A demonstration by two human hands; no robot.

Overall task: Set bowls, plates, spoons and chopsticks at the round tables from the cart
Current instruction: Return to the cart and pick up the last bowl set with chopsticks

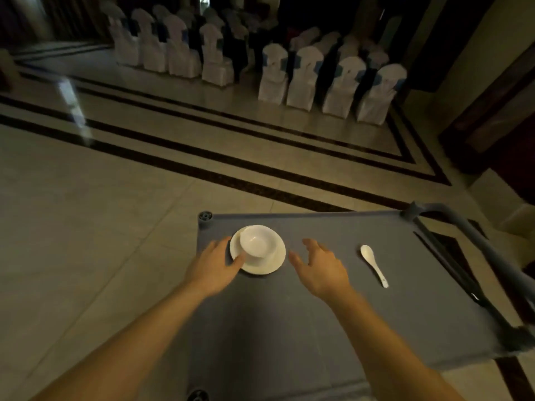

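On the grey top of the cart (318,314), toward its far left corner: one white plate (272,263) with one white bowl (256,241) standing in it, bowl upright and set a little left of the plate's middle. White spoon (373,264) lies alone well to the right, bowl end away from the person, handle toward them. No chopsticks to be seen anywhere on the cart. Left hand (212,270) at the plate's left rim: grip spread, fingers fairly straight along the edge, thumb lying onto the rim; touching, not yet closed round it as far as shows. Right hand (321,270) just beside the plate's right rim, apart from it: grip spread, fingers loosely bent, holding nothing. Cart handle (474,241) runs along the right side. Pale tiled floor (86,212) with dark stripes beyond; rows of white-covered chairs (307,79) parked at the back of a dim hall. No round bench in view, so what has already been laid cannot be told from here. Judgement: the cart is nearly bare, so either most of the load is out or this is a small one; plate, bowl and spoon have yet to leave it. Step in hand looks to be taking up plate and bowl together, both hands closing in from either side.
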